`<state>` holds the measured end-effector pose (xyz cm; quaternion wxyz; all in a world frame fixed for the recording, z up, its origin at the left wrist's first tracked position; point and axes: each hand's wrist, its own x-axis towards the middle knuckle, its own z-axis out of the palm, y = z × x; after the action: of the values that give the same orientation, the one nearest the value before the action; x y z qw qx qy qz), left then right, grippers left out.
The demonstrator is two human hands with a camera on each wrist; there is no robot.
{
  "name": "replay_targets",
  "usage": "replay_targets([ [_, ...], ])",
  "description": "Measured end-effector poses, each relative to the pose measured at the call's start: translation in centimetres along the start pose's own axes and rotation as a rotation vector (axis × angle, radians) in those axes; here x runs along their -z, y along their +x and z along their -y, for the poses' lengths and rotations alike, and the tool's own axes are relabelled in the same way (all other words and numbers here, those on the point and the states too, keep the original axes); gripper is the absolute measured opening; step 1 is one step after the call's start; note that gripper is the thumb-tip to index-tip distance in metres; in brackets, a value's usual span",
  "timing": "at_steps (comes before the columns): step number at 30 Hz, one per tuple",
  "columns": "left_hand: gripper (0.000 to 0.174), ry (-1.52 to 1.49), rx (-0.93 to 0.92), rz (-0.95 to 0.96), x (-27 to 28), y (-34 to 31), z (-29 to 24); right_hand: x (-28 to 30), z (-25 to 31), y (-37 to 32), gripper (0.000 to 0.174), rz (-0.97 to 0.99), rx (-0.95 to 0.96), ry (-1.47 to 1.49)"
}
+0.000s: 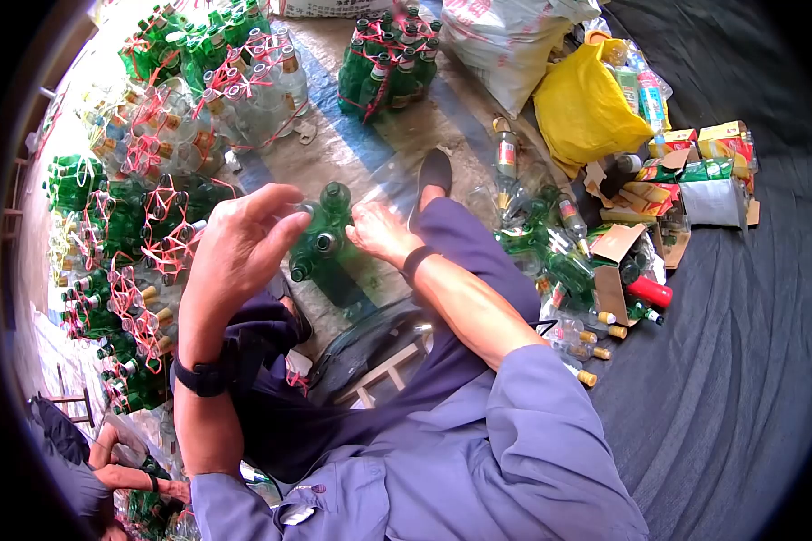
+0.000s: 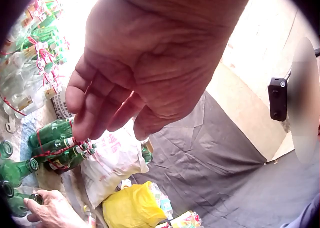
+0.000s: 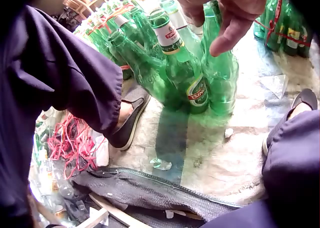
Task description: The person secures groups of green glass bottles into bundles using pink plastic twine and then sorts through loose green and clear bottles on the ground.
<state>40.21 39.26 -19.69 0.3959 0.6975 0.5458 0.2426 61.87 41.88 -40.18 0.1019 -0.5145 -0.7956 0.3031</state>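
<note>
Several green glass bottles (image 1: 327, 242) stand upright in a small group between the person's feet. One has a white neck band and a label (image 3: 198, 94). The right hand (image 1: 386, 234) grips the neck of a bottle (image 3: 222, 83) on the group's right side, thumb and fingers around it in the right wrist view. The left hand (image 1: 244, 243) is raised beside the group's left edge, its fingers loosely bent and apart. Nothing shows in the left hand (image 2: 145, 63) in the left wrist view, where the right hand (image 2: 57, 210) is below it at the bottle tops.
Bundles of bottles tied with red string (image 1: 158, 216) fill the left side. Another tied bundle (image 1: 390, 68) stands ahead. To the right are a white sack (image 1: 505, 45), a yellow bag (image 1: 591, 104), loose bottles and cartons. Red string (image 3: 75, 143) lies near one shoe. Another person is at lower left.
</note>
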Motion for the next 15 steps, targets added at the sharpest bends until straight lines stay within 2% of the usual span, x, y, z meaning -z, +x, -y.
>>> replay_targets([
  [6,0.026,0.013,-0.031,-0.002,-0.5,0.1,0.5,0.1,0.0,0.2,0.021,0.095,-0.026,0.005],
  [10,0.026,-0.006,-0.048,0.019,-0.5,0.2,0.0,0.6,0.0,-0.2,0.019,0.046,-0.081,0.013],
  [15,0.026,-0.002,-0.057,0.007,-0.8,0.4,0.1,2.6,-0.2,0.0,0.020,0.162,-0.123,0.018],
])
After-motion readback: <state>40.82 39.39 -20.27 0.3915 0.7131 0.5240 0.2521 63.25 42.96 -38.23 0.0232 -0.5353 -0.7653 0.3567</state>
